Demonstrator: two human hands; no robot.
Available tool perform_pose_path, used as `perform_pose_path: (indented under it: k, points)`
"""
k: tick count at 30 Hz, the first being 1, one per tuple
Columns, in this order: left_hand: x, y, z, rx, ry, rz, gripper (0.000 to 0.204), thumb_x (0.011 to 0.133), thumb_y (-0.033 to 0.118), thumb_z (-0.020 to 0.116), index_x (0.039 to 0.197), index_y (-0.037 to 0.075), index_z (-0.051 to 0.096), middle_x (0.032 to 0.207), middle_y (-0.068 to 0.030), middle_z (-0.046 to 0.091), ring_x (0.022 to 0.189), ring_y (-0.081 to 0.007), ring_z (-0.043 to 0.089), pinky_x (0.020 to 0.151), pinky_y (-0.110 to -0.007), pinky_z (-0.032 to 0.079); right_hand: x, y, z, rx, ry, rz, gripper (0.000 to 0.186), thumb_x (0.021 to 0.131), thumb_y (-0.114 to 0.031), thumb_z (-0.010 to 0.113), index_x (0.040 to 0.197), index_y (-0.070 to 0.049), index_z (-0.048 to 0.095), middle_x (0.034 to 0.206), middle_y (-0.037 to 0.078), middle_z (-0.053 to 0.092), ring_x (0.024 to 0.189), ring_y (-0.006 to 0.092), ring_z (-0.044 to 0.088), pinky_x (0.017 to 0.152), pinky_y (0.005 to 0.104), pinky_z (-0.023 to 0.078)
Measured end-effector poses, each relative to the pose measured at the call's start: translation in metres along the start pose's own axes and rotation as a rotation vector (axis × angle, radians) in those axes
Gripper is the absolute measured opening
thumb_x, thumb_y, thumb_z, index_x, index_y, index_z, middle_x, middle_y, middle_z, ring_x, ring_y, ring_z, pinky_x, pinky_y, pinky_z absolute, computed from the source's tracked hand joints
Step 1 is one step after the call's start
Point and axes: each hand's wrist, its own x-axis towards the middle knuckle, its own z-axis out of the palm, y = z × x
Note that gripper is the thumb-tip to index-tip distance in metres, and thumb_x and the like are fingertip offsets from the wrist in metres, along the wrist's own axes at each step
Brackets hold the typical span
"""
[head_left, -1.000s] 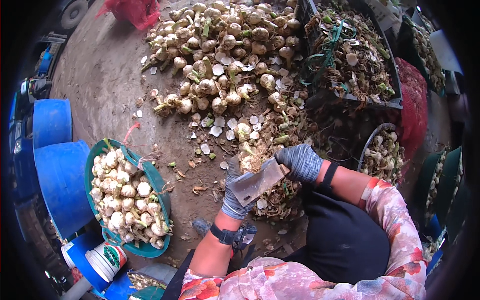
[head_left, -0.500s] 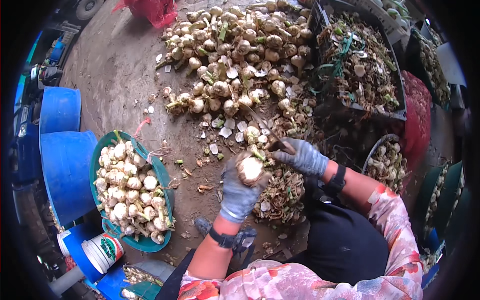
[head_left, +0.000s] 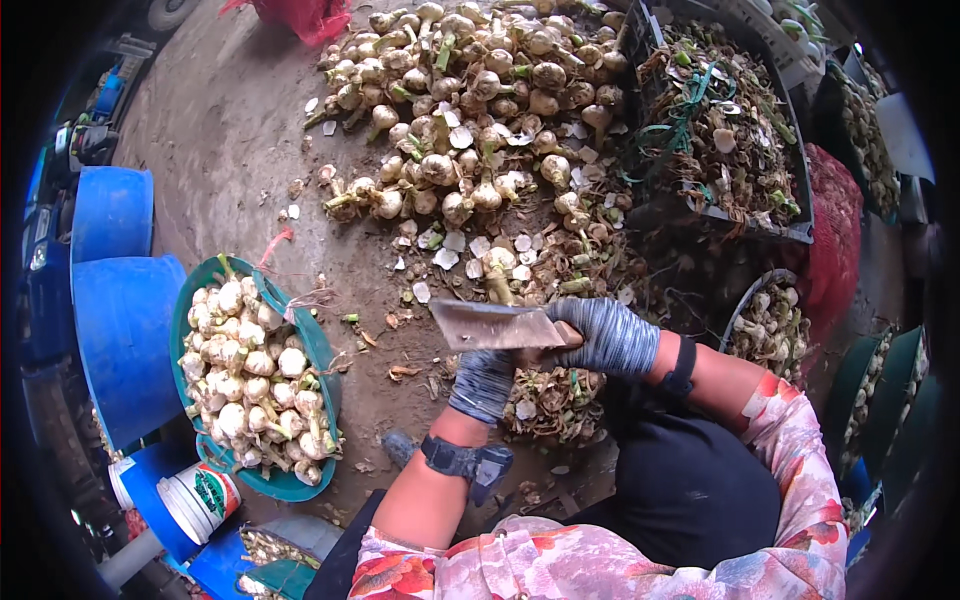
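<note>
My right hand (head_left: pixel 612 338), in a grey knit glove, is closed around the wooden handle of a broad-bladed knife (head_left: pixel 488 326). The flat blade points left and lies across the front of my gloved left hand (head_left: pixel 482 384). My left fingers curl in under the blade. The garlic bulb seen in that hand half a second ago is now covered by blade and fingers. Just beyond the blade a garlic bulb with a thick stalk (head_left: pixel 497 264) lies among trimmings. A large heap of untrimmed garlic (head_left: pixel 470 110) spreads over the ground farther off.
Trimmed garlic fills a green tub (head_left: pixel 322 375) at left, near blue barrels (head_left: pixel 125 345) and a white bucket (head_left: pixel 200 503). A dark crate (head_left: pixel 806 190) of peelings stands at right, beside a red mesh sack (head_left: pixel 832 235). Trimmings (head_left: pixel 556 405) are piled below my hands.
The knife has swung back toward me, its blade turning from pointing far-left to lying flat across my left hand. The bulb's white cut face no longer shows.
</note>
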Motion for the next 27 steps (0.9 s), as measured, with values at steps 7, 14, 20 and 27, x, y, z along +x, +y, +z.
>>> perform_pose_path:
  k: [7,14,20,27]
  points:
    - [-0.003,0.051,-0.024,-0.035,0.285,-0.079,0.034,0.094,0.024,0.061,0.125,0.01,0.06,0.114,-0.0155,0.065,0.106,-0.0345,0.061,0.096,-0.047,0.047,-0.005,-0.004,-0.011,-0.246,-0.039,0.096,0.039,0.085,-0.041,0.067,0.108,-0.01,0.066,0.091,0.018,0.069,0.088,0.0375,0.067,0.078,0.0425,0.053]
    - [-0.075,0.01,-0.181,-1.354,0.791,0.266,0.042,0.097,0.045,0.056,0.111,0.005,0.054,0.105,-0.0081,0.061,0.098,-0.018,0.06,0.082,-0.029,0.054,-0.025,0.077,-0.007,-0.093,0.112,0.437,0.039,0.085,-0.039,0.071,0.105,-0.007,0.067,0.08,0.016,0.069,0.072,0.0285,0.067,0.073,0.0399,0.053]
    - [-0.124,-0.015,-0.25,-1.859,1.271,0.319,0.068,0.098,0.046,0.038,0.141,-0.008,0.037,0.142,-0.0275,0.044,0.131,-0.0414,0.044,0.106,-0.056,0.043,-0.024,0.085,-0.006,-0.089,0.263,0.412,0.038,0.086,-0.038,0.072,0.103,-0.005,0.066,0.082,0.018,0.068,0.077,0.0323,0.067,0.073,0.0414,0.052]
    - [0.031,0.024,-0.108,-0.511,0.509,-0.204,0.023,0.094,0.014,0.064,0.117,0.012,0.065,0.105,-0.0017,0.064,0.086,-0.0132,0.058,0.078,-0.028,0.052,-0.022,0.079,-0.009,-0.1,0.243,0.393,0.039,0.085,-0.038,0.072,0.105,-0.005,0.066,0.088,0.02,0.069,0.084,0.0352,0.068,0.077,0.0416,0.053]
